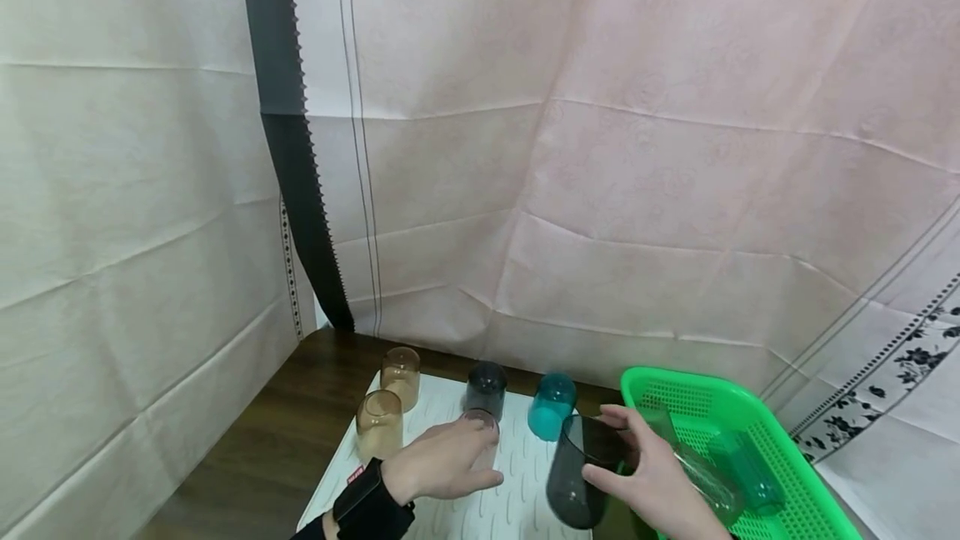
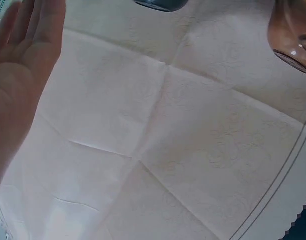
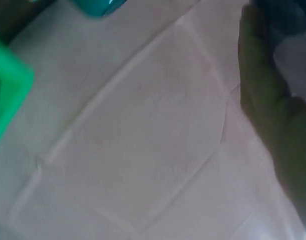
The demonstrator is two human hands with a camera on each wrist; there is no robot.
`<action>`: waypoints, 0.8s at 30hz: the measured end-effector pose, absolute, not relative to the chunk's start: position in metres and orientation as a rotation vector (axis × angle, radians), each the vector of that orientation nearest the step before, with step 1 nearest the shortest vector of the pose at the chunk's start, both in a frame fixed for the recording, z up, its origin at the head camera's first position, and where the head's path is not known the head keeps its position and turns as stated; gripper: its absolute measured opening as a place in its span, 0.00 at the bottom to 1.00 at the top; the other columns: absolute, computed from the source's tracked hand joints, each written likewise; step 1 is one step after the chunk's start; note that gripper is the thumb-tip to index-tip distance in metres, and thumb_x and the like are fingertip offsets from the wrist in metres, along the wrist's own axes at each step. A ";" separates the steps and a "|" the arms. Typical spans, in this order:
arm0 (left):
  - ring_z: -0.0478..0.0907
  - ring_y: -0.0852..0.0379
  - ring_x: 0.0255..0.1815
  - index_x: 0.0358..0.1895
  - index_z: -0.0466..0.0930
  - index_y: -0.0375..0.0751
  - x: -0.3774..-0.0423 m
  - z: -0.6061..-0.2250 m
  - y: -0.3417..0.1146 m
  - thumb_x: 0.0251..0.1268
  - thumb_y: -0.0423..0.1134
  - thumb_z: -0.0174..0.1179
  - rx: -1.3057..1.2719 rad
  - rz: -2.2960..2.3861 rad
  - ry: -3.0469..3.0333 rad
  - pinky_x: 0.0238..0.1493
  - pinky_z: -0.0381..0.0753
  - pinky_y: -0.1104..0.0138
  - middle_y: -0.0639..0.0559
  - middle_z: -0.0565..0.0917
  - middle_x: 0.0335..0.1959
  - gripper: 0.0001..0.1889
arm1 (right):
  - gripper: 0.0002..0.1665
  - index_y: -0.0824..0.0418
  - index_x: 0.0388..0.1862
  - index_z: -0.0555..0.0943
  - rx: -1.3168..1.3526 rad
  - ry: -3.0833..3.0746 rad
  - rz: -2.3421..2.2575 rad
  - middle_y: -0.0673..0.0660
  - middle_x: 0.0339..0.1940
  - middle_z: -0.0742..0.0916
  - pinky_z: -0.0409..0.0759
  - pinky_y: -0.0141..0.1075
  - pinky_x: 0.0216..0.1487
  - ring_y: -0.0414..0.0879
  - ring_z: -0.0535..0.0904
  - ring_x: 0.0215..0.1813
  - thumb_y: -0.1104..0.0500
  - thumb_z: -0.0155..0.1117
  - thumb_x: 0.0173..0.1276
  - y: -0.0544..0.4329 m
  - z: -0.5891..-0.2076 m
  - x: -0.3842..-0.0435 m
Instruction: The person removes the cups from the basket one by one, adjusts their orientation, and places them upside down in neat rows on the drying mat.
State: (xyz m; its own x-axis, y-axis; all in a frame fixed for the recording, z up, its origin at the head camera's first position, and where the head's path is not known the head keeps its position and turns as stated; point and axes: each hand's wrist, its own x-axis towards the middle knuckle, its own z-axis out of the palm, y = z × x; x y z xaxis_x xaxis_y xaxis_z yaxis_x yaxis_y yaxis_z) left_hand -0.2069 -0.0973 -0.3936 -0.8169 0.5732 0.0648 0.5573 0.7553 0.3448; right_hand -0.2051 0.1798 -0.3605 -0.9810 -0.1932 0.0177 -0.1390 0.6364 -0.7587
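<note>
Your right hand (image 1: 647, 473) grips the tilted smoky glass (image 1: 572, 486), thumb opposing fingers, seemingly for control, at the edge of the white tray (image 1: 525, 482). Your left hand (image 1: 444, 461), fingers straight, reaches the clear glass (image 1: 487, 458). Amber glasses (image 1: 379, 423) stand mouth-down, probably for stability; the green basket (image 1: 678, 374) corrals others.
</note>
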 end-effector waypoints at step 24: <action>0.71 0.62 0.51 0.67 0.59 0.49 -0.219 -0.400 -0.075 0.55 0.59 0.65 0.842 1.345 2.688 0.47 0.74 0.66 0.53 0.68 0.61 0.39 | 0.35 0.66 0.66 0.52 0.144 1.931 -2.471 0.61 0.58 0.68 0.76 0.40 0.53 0.40 0.75 0.50 0.48 0.53 0.73 0.126 -0.412 -0.210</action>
